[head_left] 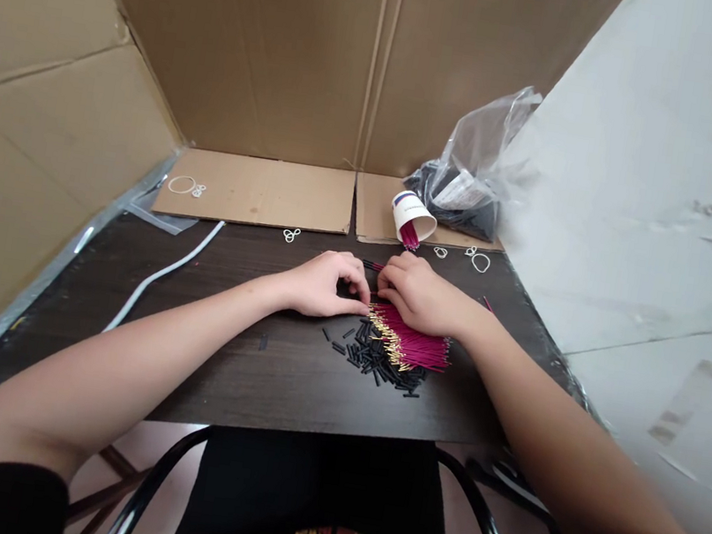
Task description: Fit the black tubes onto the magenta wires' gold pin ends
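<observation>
My left hand (330, 285) curls with thumb and index finger closed together at the left edge of a pile of thin magenta wires (417, 345). Whatever is between those fingertips is too small to make out. My right hand (417, 294) rests over the upper part of the pile, its fingers bent and pressed together, hiding anything held. The wires have gold-coloured tips on their left ends. In front of them lie many short black tube pieces (375, 361), scattered loosely. Just behind my fingers, several wires with black ends (372, 265) lie partly covered by my right hand.
A white paper cup (414, 217) lies tipped with magenta wires inside. Behind it sits a clear bag of black pieces (459, 202). Rubber bands (292, 235) lie near the cardboard strip (253, 189). A pale tube (162, 274) crosses the table's left side. Cardboard walls surround the table.
</observation>
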{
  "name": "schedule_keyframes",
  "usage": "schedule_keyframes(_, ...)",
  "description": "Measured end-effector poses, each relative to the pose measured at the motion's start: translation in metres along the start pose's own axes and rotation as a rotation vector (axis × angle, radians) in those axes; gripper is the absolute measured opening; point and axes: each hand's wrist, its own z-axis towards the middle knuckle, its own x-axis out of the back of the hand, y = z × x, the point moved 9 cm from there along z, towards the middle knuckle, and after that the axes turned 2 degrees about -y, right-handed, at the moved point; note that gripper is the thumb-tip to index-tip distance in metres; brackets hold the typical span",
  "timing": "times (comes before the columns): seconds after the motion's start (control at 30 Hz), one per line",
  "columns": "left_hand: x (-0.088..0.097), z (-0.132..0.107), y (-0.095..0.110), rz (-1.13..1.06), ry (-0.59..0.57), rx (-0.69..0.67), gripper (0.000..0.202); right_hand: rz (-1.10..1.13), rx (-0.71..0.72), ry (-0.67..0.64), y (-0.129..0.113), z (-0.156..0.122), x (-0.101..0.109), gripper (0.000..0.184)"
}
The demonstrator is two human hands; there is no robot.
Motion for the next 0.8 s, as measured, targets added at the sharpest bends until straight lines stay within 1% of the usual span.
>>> schedule_keyframes(0.07,0.0,0.0,0.001,0.001,-0.005,-0.002,0.011,-0.034,-0.061,0.067,0.005,-0.002,0.009,0.013)
schedule_keyframes(0.17,0.002,0.0,0.003,-0.016,-0.004,0.0,0.012,0.028,-0.131,0.175,0.014,-0.006,0.027,0.01)
schedule_keyframes(0.23,0.003,0.0,0.004,-0.039,-0.001,0.01,0.015,0.1,-0.147,0.222,0.018,-0.009,0.035,0.009)
schedule_keyframes(0.3,0.002,0.0,0.005,-0.073,-0.023,0.006,0.016,0.137,-0.144,0.262,0.02,-0.01,0.04,0.009)
schedule_keyframes(0.4,-0.002,-0.001,0.008,-0.066,-0.067,-0.032,0.014,0.118,-0.124,0.294,0.02,-0.01,0.042,0.012)
schedule_keyframes(0.5,-0.004,-0.001,0.007,-0.002,-0.067,-0.053,0.01,0.09,-0.106,0.296,0.019,-0.009,0.039,0.015)
schedule_keyframes(0.63,-0.006,-0.001,0.007,0.001,-0.082,-0.066,0.006,0.095,-0.116,0.331,0.019,-0.009,0.041,0.013)
schedule_keyframes(0.73,-0.006,-0.001,0.01,0.019,-0.096,-0.068,0.008,0.134,-0.138,0.351,0.02,-0.011,0.042,0.013)
schedule_keyframes(0.8,-0.006,0.0,0.009,-0.01,-0.1,-0.045,0.011,0.16,-0.139,0.373,0.019,-0.011,0.044,0.013)
